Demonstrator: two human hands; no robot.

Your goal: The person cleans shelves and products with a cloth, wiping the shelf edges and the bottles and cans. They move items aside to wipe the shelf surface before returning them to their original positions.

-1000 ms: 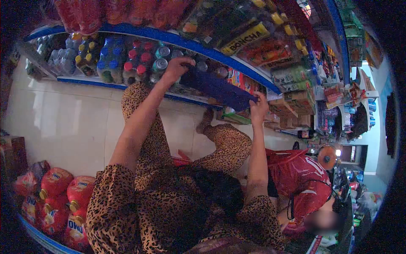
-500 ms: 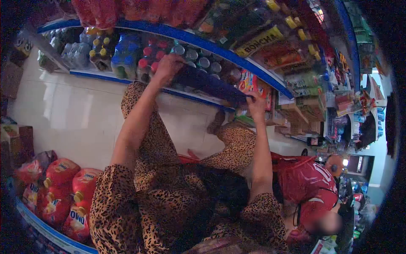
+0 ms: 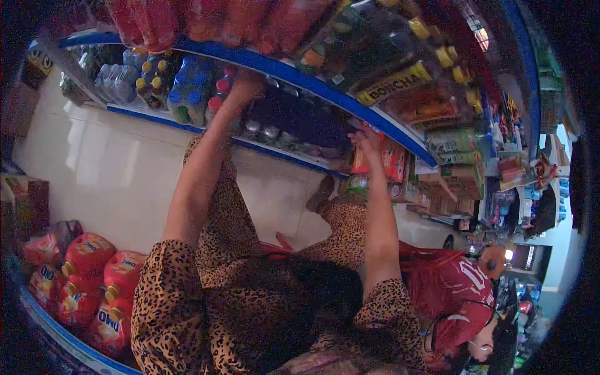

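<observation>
A long, dark navy flat piece [image 3: 300,115] spans between my two hands, inside the lower shelf and over the tops of drink cans [image 3: 270,132]. What it is made of does not show. My left hand [image 3: 249,89] grips its left end, under the blue shelf edge and beside red-capped bottles [image 3: 217,102]; its fingertips are partly in shadow. At the other end, my right hand [image 3: 367,139] has its fingers on the corner, in front of a red packet [image 3: 392,156].
Above runs a blue shelf edge [image 3: 262,61] with bottles and a BONCHA pack [image 3: 397,84]. Packs of blue-capped bottles [image 3: 189,94] stand left. Red OMO bottles [image 3: 87,253] line the shelf behind me. A person in a red shirt [image 3: 453,284] is at right, near cardboard boxes [image 3: 453,181].
Both hands have moved the navy piece deeper into the shelf, so it now covers most of the can tops. More front cans show below it. The person at right has shifted slightly.
</observation>
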